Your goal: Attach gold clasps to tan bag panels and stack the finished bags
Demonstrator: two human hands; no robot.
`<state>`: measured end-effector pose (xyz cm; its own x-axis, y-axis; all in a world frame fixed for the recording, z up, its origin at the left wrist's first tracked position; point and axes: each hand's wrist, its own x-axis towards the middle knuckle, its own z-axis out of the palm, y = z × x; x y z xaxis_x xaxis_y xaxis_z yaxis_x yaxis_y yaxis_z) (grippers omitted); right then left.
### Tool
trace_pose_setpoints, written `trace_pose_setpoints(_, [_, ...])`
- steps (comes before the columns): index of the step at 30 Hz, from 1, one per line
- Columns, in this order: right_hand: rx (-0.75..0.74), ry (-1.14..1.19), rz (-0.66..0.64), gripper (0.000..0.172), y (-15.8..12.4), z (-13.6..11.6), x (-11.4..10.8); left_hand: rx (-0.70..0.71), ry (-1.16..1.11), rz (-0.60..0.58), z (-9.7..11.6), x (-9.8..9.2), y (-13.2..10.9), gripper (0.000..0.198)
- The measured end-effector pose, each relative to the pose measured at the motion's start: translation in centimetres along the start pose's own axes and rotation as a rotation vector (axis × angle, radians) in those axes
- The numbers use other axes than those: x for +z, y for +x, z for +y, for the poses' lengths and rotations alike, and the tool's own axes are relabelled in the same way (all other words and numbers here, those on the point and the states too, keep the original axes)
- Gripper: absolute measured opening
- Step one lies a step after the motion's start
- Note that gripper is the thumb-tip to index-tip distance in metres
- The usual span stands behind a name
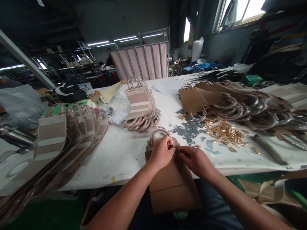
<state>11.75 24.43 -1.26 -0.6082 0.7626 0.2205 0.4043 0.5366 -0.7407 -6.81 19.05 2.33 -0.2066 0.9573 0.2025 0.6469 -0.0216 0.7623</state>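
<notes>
A brown bag panel (175,188) hangs over the table's front edge towards my lap. Its curved handle (159,130), wrapped in clear plastic, stands up at the top. My left hand (162,152) is closed around the handle's right end, thumb and fingers pinched together. Close beside it, my right hand (195,160) has its fingers drawn together at the panel's top edge. Whatever those fingertips hold is too small and hidden to name. Just above the right knuckles shows a small gold-coloured metal piece (197,146).
Gold metal fittings (225,131) and flat grey metal plates (188,131) lie scattered beyond my right hand. Brown panels with handles (194,99) are heaped at the right, near a grey rod (270,149). Pale-lined panels stand in stacks ahead (137,103) and at left (51,131).
</notes>
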Motion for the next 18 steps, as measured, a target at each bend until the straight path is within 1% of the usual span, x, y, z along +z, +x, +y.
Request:
trace_pose_setpoints(3, [-0.01,-0.022,-0.051,0.026,0.3,-0.2,-0.3,0.004,0.017,0.009,0.5,0.0,-0.4,0.026])
trace_pose_setpoints(5, [0.006,-0.015,-0.05,0.025,0.4,-0.5,-0.3,0.017,0.029,0.014,0.9,-0.1,-0.5,0.025])
trace_pose_setpoints(8, [0.07,0.094,-0.006,0.022,0.3,-1.1,-0.4,0.018,0.017,0.015,1.5,-0.4,-0.6,0.023])
trace_pose_setpoints(10, [0.125,0.195,0.012,0.024,0.4,-1.5,-0.5,0.023,0.012,0.01,1.9,-0.7,-0.7,0.023])
trace_pose_setpoints(11, [0.14,0.221,0.009,0.024,0.5,-1.7,-0.6,0.027,0.018,0.009,2.1,-0.8,-0.7,0.023])
trace_pose_setpoints(13, [0.147,0.223,-0.011,0.018,1.0,-1.9,-0.8,0.045,0.053,0.018,2.5,-1.0,-0.7,0.023])
trace_pose_setpoints(15, [0.142,0.217,-0.039,0.012,1.5,-1.8,-1.0,0.07,0.083,0.029,2.5,-1.1,-0.7,0.024])
trace_pose_setpoints(18, [0.163,0.272,-0.1,0.014,2.4,-1.3,-1.2,0.082,0.073,-0.002,1.6,-1.0,-0.4,0.023])
